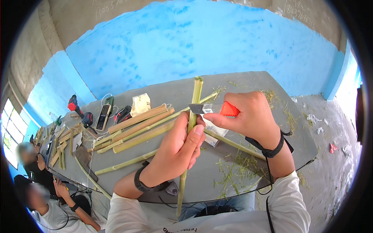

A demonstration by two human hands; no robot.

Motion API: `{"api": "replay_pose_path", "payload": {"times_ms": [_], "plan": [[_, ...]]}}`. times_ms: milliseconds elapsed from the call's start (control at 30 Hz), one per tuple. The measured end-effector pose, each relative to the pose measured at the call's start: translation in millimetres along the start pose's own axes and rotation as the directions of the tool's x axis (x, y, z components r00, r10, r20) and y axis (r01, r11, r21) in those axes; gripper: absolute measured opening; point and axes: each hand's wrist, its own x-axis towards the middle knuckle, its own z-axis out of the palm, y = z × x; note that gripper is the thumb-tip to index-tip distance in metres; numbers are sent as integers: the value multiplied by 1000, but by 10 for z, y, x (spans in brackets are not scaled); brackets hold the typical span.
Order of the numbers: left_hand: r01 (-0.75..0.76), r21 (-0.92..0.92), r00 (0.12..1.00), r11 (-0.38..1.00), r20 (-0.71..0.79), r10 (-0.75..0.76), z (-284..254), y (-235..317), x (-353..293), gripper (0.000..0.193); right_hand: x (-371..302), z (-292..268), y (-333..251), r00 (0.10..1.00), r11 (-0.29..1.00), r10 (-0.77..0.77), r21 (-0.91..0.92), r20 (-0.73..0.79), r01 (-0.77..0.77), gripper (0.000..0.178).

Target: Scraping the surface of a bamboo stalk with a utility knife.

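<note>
As L hand (175,146) wraps the bamboo stalk (192,122) over the table (250,83), prob. keeping it steady, R hand (250,112) grips a red-handled cutter (229,110), blade crosswise at the stalk, prob. for control.

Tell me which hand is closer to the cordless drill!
Left. The left hand, around a green bamboo stalk, is right of the cordless drill; the right hand, holding a red-handled knife, is farther right.

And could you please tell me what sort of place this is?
Probably a simple bamboo workshop: long straight green-tan bamboo poles, thin curly green shavings and a red-and-black cordless drill lie on a large grey table.
</note>
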Motion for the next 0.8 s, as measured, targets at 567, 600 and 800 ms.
{"api": "replay_pose_path", "payload": {"times_ms": [567, 600, 800], "plan": [[147, -158, 978, 976, 171, -120, 68, 121, -132, 28, 108, 10, 296, 879, 954, 286, 21, -382, -300, 56], [109, -143, 988, 984, 126, -91, 62, 124, -121, 29, 95, -14, 279, 893, 941, 335, 151, -301, -302, 56], [107, -165, 991, 981, 97, -92, -2, 148, -107, 29, 17, 22, 114, 994, 986, -73, 155, 76, 60, 60]]}}
